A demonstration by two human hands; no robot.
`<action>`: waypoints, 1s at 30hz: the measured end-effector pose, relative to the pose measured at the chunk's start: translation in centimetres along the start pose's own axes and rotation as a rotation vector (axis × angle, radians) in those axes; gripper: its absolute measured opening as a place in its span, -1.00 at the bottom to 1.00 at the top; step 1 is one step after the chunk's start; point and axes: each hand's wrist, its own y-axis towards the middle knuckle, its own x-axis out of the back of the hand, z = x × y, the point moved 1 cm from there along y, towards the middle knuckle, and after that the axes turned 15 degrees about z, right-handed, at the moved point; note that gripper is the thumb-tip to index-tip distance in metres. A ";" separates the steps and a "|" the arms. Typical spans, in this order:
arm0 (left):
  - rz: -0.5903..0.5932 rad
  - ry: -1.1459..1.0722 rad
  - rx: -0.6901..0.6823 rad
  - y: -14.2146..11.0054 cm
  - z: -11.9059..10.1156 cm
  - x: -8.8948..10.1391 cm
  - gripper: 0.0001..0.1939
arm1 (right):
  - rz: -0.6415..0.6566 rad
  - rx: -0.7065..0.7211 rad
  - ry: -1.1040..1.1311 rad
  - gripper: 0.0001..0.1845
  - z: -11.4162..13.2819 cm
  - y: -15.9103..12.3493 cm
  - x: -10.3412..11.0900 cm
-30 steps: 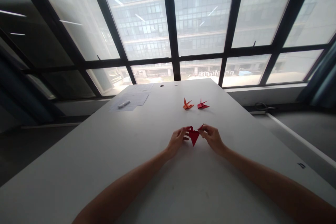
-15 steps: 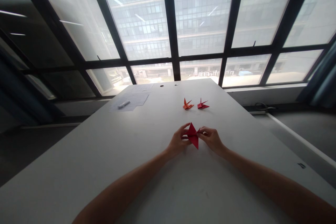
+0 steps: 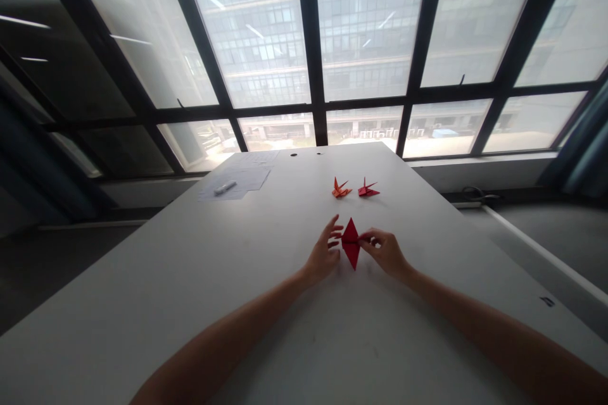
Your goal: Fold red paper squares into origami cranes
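A red folded-paper crane (image 3: 351, 252), its two pointed wings spread towards and away from me, is in front of me over the white table (image 3: 266, 228). My right hand (image 3: 384, 249) pinches its right end between thumb and fingertips. On the other side, my left hand (image 3: 325, 250) is held with its fingers apart, close to the paper's left end; whether a fingertip touches it I cannot tell. Beyond my hands stand an orange paper crane (image 3: 341, 189) and a second red paper crane (image 3: 367, 189), side by side.
Printed paper sheets (image 3: 254, 181) lie at the table's far left, with a whitish tube-like object (image 3: 225, 188) on top. A small dark mark (image 3: 546, 302) is near the right edge. Tall windows (image 3: 365, 25) rise behind the table.
My left hand has opened and drawn off the red paper, its fingers now spread. The paper has turned slightly, its wings more upright in view. My right hand keeps its pinch.
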 end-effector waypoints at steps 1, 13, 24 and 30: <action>-0.053 0.005 0.012 0.0 0.2 0.2 -0.14 | -0.018 -0.002 -0.010 -0.81 -0.1 0.1 0.2; -0.370 -0.070 0.158 0.6 1.6 1.2 -0.35 | -0.346 -0.115 -0.093 -0.63 -3.4 4.4 7.8; -0.524 -0.059 0.141 1.3 0.1 4.5 -0.56 | 0.178 -0.017 0.203 -0.65 -3.3 16.9 0.7; -0.494 0.025 0.136 2.1 -1.4 9.5 -0.58 | 0.539 0.017 0.264 -0.64 -3.1 19.8 -1.4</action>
